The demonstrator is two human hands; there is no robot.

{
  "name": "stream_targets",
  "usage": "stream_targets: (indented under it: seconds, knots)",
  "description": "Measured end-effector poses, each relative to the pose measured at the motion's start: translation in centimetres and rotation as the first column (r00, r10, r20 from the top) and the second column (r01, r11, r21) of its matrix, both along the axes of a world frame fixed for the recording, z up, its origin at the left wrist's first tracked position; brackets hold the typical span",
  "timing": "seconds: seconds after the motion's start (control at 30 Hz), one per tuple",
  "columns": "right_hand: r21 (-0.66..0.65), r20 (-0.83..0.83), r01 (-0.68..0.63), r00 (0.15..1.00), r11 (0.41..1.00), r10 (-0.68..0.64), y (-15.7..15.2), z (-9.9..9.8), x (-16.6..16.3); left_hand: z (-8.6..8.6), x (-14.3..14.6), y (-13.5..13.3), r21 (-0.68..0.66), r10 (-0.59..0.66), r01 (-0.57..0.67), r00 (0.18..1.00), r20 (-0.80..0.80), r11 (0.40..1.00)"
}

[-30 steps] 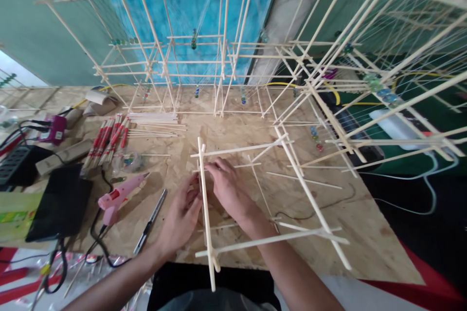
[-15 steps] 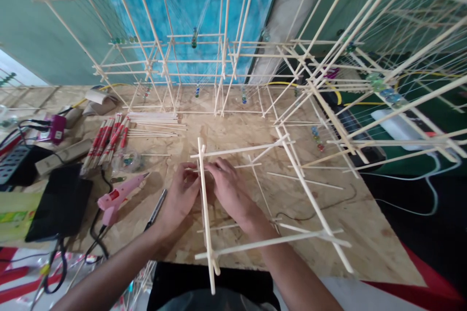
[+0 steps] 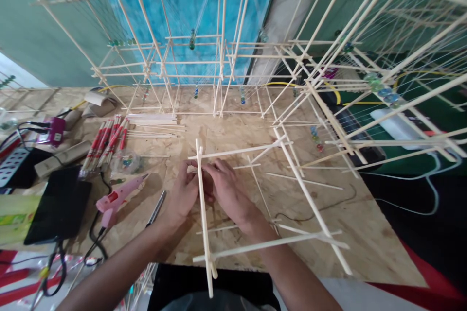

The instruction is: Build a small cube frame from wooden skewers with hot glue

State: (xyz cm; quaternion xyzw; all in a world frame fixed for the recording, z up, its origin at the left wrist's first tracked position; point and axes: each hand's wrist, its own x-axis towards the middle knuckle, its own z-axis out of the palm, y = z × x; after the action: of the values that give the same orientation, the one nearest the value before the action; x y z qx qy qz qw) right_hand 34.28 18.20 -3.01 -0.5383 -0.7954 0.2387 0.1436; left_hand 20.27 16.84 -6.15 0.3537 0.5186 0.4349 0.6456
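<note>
A person is working at a desk of chipboard, bending over a square frame of thin bamboo sticks that sits directly in front of them. Both hands are meeting at the frame's long left stick. The left hand is curling its fingers towards that stick from the left, and the right hand is arching over from the right, fingers bent and close together. Whether either hand is pinching the stick, I cannot tell.

To the left, a pink hot glue gun is lying just beside a craft knife, and a bundle of red-wrapped sticks is resting further up the desk near a clear bag of marbles. Beyond the hands, taller bamboo frames are standing, with marbles hanging on their threads.
</note>
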Motion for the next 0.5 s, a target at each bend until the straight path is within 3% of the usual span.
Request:
stream_targets:
  seconds: [0.13,0.3,0.5]
  knots:
    - [-0.018,-0.001,0.002,1.000,1.000,-0.002,0.0,0.3,0.0,0.3,0.2,0.2,-0.068,-0.016,0.014,1.000,-0.025,0.998]
    - [0.014,-0.010,0.010,1.000,1.000,-0.010,0.0,-0.2,0.0,-0.1,0.1,0.1,-0.045,-0.071,0.068,0.996,-0.057,0.997]
    - [0.049,-0.045,0.015,0.999,0.999,-0.013,0.0,-0.9,-0.1,-1.1,0.0,0.3,-0.061,-0.099,0.100,0.995,0.022,0.993]
